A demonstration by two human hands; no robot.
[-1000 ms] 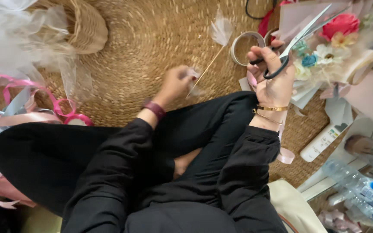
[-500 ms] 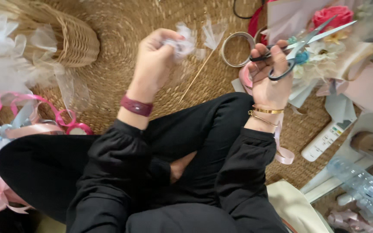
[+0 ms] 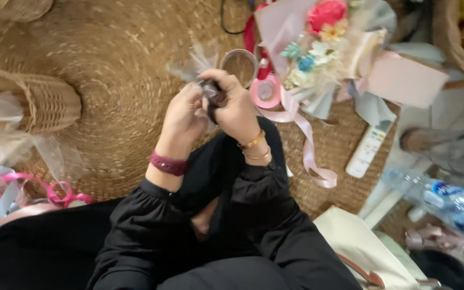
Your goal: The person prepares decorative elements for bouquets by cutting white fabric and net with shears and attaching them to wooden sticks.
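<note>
Dark handles of the scissors [image 3: 212, 95] sit between my two hands now, which are pressed together over my knee; half a second ago they were apart, the right one out by the bouquet with the blades pointing away, the left one lifting a scrap of white tulle. My right hand [image 3: 238, 110] is curled closed round the scissor handles, fingers [image 3: 226, 80] folded over the top. My left hand [image 3: 182, 115] is also closed, fingertips pinching at the same spot; I judge it holds the tulle scrap [image 3: 195, 64], whose pale gauzy edge sticks up just beyond my knuckles, though blur hides the exact grip. Bringing blade and fabric together suggests I am at the trimming step rather than fetching. Just beyond the scissors lies the clear tape roll [image 3: 239, 64], and touching it on the bouquet side the pink ribbon spool [image 3: 266, 91], its ribbon trailing back toward my leg. Further from the scissors, the wrapped flower bouquet [image 3: 323, 37] lies on the woven straw mat [image 3: 114, 59]; the wicker basket [image 3: 44, 102] stands well apart on the opposite side.
</note>
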